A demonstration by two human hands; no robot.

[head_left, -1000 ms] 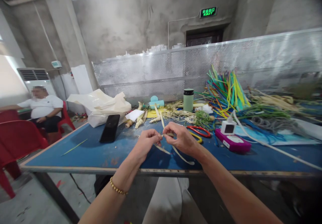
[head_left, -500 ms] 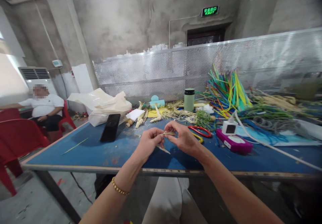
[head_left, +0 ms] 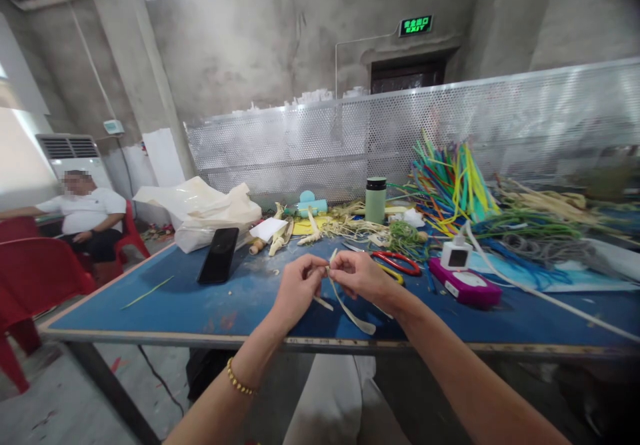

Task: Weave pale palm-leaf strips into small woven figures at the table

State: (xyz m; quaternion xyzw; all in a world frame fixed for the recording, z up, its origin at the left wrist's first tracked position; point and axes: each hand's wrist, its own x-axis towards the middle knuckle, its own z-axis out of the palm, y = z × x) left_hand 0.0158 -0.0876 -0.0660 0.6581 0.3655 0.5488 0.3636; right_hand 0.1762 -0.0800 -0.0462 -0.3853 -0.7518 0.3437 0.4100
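Note:
Over the front middle of the blue table (head_left: 190, 311), my left hand (head_left: 299, 289) and my right hand (head_left: 361, 277) meet fingertip to fingertip. Both are closed in a pinch on pale, straw-coloured plant strips (head_left: 356, 318). One long strip hangs down and curves toward the table's front edge, its end broad and flat. Shorter ends stick out above the fingers and below my left hand. Fingers hide the place where the strips meet. Just beyond my right hand lie red-handled scissors (head_left: 400, 263) and a yellow handle (head_left: 391, 273).
A black phone (head_left: 219, 255) leans by a cream plastic bag (head_left: 200, 211) on the left. Behind the hands are dried husk pieces and a green bottle (head_left: 376, 199). To the right sit a purple box (head_left: 465, 283), a white cable and coloured strands (head_left: 455, 185). A person sits far left.
My right hand has turned inward and lowered slightly. A long strip now hangs down below the fingers, and an end shows above them. My left hand has hardly moved.

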